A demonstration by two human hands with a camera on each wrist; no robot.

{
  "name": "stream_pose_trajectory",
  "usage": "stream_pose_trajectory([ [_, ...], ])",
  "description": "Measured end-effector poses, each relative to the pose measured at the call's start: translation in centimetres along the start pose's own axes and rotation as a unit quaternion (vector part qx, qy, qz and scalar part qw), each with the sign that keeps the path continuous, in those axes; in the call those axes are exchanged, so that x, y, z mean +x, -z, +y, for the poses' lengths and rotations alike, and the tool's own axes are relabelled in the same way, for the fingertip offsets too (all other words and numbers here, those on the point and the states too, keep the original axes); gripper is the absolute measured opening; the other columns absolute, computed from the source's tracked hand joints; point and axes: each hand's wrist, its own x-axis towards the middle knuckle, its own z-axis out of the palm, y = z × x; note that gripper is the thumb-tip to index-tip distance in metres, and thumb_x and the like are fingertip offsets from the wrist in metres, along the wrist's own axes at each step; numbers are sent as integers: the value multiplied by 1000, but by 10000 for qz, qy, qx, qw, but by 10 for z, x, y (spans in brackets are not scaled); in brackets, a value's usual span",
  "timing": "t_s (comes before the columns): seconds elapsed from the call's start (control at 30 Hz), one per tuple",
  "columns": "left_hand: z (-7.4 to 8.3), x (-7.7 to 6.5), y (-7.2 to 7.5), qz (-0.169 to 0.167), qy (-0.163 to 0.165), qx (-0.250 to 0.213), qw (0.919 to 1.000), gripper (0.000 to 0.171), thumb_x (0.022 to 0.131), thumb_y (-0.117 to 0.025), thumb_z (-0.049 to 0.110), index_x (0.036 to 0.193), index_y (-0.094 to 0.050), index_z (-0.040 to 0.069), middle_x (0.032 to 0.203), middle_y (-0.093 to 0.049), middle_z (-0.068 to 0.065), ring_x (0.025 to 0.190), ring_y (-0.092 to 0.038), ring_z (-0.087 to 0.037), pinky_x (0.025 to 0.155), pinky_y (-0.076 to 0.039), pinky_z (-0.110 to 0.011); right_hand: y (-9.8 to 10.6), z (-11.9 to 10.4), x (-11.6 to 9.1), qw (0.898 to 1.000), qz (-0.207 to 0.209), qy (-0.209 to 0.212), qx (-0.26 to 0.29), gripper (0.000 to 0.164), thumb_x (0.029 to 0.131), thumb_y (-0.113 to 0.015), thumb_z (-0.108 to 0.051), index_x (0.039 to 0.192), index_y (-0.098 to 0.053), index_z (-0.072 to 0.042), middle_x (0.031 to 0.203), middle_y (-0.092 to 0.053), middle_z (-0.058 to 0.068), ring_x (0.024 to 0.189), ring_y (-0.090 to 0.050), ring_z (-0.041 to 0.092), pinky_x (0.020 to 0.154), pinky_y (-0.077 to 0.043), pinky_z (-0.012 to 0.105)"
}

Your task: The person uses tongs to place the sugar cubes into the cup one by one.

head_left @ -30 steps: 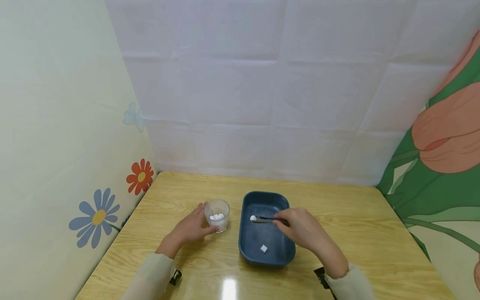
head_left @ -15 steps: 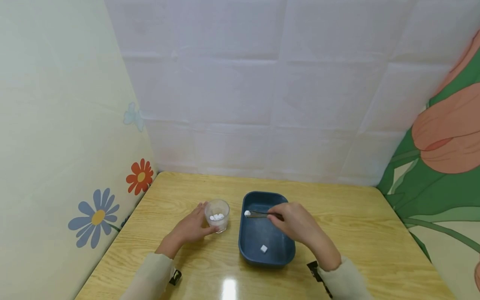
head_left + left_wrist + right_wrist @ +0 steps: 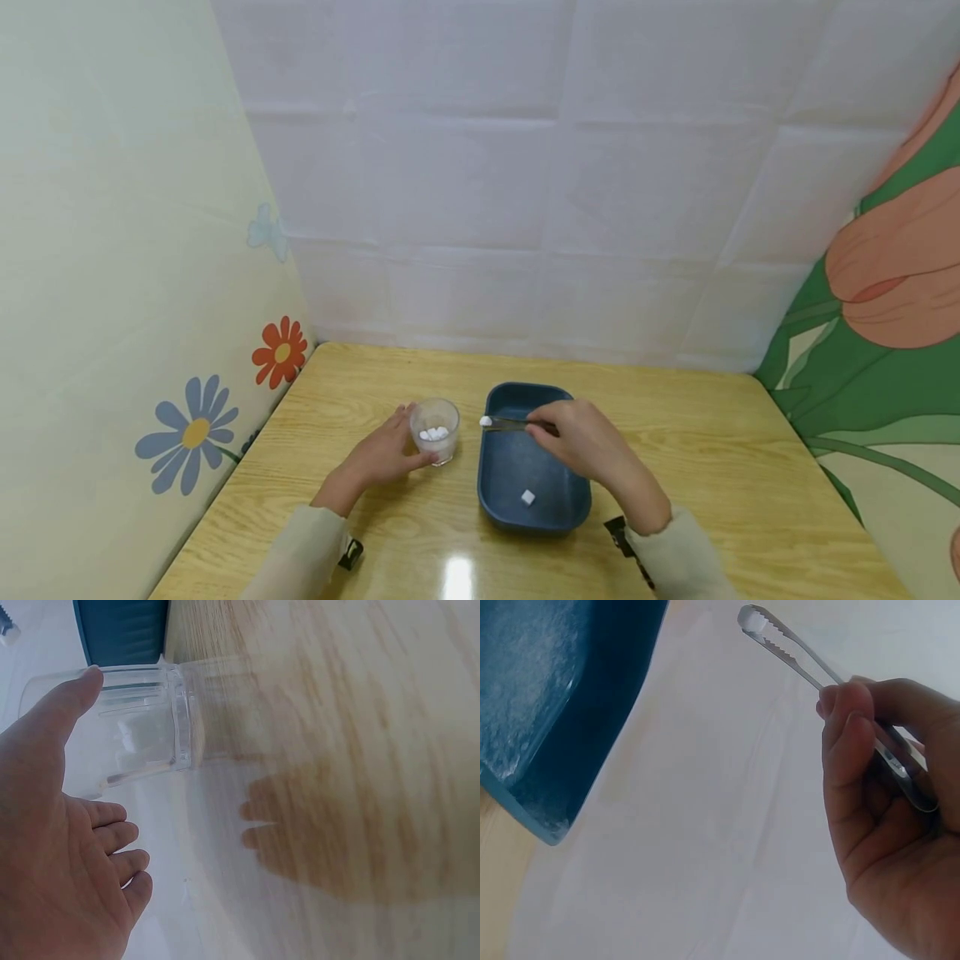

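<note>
My left hand (image 3: 381, 452) holds a clear glass (image 3: 142, 727) upright on the table, thumb on the near side and fingers round the far side. Several white cubes (image 3: 433, 434) lie inside the glass. My right hand (image 3: 585, 437) pinches small metal tongs (image 3: 799, 652) with serrated edges. Between the tong tips is a white cube (image 3: 753, 621), raised over the left rim of the dark blue tray (image 3: 517, 467), a short way right of the glass. Another white cube (image 3: 528, 497) lies on the tray floor near its front end.
The wooden table (image 3: 697, 467) carries the glass and the tray side by side. A white sheet (image 3: 480, 208) hangs behind its back edge, and flower-patterned sheets stand at left and right. A bright reflection shows at the table's front.
My right hand has moved left and slightly away from me, carrying the tongs and cube from above the tray's middle to its left rim. The left hand and glass have stayed in place.
</note>
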Motion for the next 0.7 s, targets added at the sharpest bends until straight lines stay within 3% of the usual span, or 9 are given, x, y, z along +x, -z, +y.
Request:
stream_pose_trajectory([
  [0.33, -2, 1, -1, 2, 1, 28, 10000, 104, 76, -56, 71, 150, -18, 9, 155, -19, -8, 143, -15, -25, 109, -27, -48, -3, -6, 7, 9999, -106, -96, 5, 16, 90, -62, -23, 97, -74, -15, 76, -66, -11, 52, -46, -3, 49, -41, 18],
  [0.7, -1, 0, 0, -33, 10, 17, 10000, 104, 75, -56, 71, 150, -17, 10, 155, -18, -7, 143, -15, -25, 110, -26, -48, -11, -14, 20, 9998, -77, 174, 93, 16, 90, -62, -23, 97, -74, -15, 78, -67, -10, 57, -50, -5, 53, -44, 17],
])
